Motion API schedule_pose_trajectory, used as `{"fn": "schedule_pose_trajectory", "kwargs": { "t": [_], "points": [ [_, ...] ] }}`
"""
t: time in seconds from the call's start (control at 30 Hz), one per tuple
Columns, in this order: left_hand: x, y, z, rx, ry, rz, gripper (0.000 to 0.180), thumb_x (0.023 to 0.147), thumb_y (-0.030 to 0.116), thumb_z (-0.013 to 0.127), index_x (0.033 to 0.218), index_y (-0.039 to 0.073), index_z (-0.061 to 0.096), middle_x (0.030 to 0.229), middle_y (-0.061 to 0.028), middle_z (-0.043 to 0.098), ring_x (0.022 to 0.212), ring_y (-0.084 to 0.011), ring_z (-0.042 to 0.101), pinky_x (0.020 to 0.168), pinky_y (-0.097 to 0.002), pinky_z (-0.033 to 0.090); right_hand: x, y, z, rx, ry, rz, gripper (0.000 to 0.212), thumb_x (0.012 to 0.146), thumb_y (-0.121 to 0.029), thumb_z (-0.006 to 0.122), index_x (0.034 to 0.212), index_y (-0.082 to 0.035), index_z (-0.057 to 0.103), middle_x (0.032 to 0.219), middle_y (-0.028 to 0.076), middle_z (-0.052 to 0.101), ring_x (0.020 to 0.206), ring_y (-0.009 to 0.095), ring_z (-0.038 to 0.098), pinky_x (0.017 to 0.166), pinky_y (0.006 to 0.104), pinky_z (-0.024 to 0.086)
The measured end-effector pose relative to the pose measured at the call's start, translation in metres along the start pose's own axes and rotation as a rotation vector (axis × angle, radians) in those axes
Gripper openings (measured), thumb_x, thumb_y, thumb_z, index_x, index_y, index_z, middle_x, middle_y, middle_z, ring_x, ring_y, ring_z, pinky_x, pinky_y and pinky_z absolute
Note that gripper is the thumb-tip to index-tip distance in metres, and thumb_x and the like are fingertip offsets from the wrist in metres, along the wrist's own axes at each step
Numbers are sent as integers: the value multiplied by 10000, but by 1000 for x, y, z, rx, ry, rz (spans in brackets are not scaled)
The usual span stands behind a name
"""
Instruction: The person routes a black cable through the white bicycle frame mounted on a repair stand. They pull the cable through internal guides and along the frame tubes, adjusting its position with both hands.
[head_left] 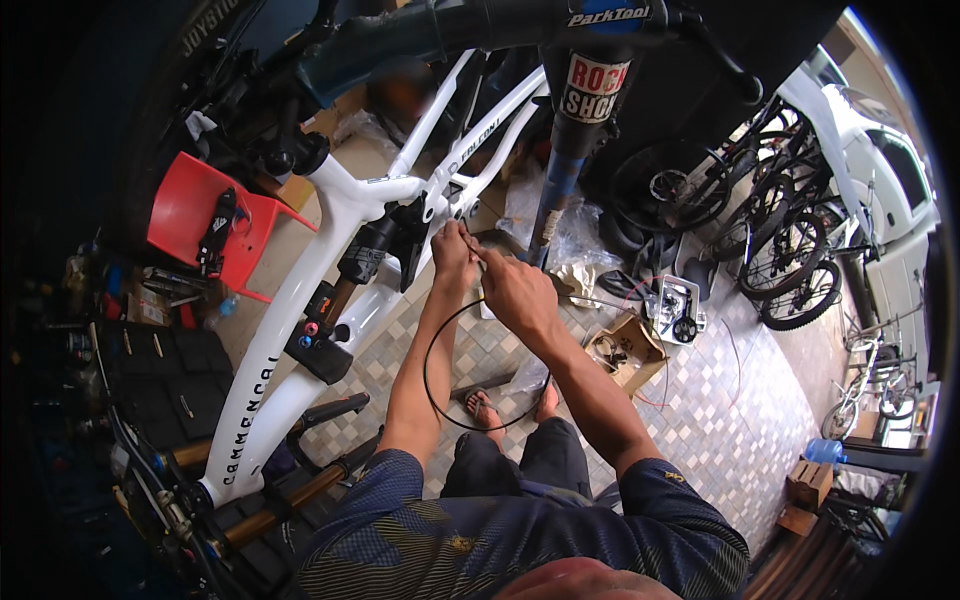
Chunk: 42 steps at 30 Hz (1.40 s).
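Both hands are together beside the rear linkage of a white bicycle frame (322,255). My left hand (454,248) is closed in a pinch near the frame's pivot. Just to its right, my right hand (518,296) is closed too, its fingertips nearly meeting the left ones. A thin black cable housing (427,362) runs from the hands and hangs in a wide loop in front of my forearms. The fingers hide the cable's end and any small part between them. A black rear shock (374,250) sits in the frame, left of my hands.
A repair stand (565,150) rises ahead. At left are a red chair (190,215) and suspension forks (290,510). An open cardboard box (640,370) and a white parts tray (678,308) lie on the tiled floor. Several bicycles (775,235) stand at right.
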<state>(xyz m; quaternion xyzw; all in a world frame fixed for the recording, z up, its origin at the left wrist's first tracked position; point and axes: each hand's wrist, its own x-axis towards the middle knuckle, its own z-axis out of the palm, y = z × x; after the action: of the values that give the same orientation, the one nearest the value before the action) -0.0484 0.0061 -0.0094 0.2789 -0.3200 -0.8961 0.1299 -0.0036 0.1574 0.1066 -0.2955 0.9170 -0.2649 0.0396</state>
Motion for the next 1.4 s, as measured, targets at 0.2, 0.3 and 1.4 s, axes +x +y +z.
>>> {"fn": "schedule_pose_trajectory", "kwargs": {
  "t": [0.2, 0.3, 1.4],
  "points": [
    [-23, -3, 7, -56, -60, -150, 249, 995, 239, 443, 780, 115, 433, 588, 0, 340, 484, -132, 347, 438, -281, 299, -23, -14, -11, 45, -39, 52, 314, 880, -162, 545, 1188, -126, 596, 870, 172, 693, 766, 398, 666, 647, 513, 520],
    [4, -2, -1, -8, -35, -54, 239, 994, 244, 447, 789, 122, 447, 578, -3, 362, 480, -133, 370, 424, -288, 319, 0, 0, 12, 83, 44, 30, 305, 873, -153, 543, 1170, -120, 599, 852, 181, 686, 749, 414, 655, 653, 525, 510],
    [-16, -55, 3, 662, 219, 26, 180, 982, 241, 604, 1087, 96, 582, 957, -47, 657, 810, -138, 626, 649, -279, 490, 25, 201, 98, 531, -814, -187, 609, 873, -376, 652, 1360, -117, 394, 779, 204, 650, 860, 428, 650, 769, 509, 488]
  ]
}}
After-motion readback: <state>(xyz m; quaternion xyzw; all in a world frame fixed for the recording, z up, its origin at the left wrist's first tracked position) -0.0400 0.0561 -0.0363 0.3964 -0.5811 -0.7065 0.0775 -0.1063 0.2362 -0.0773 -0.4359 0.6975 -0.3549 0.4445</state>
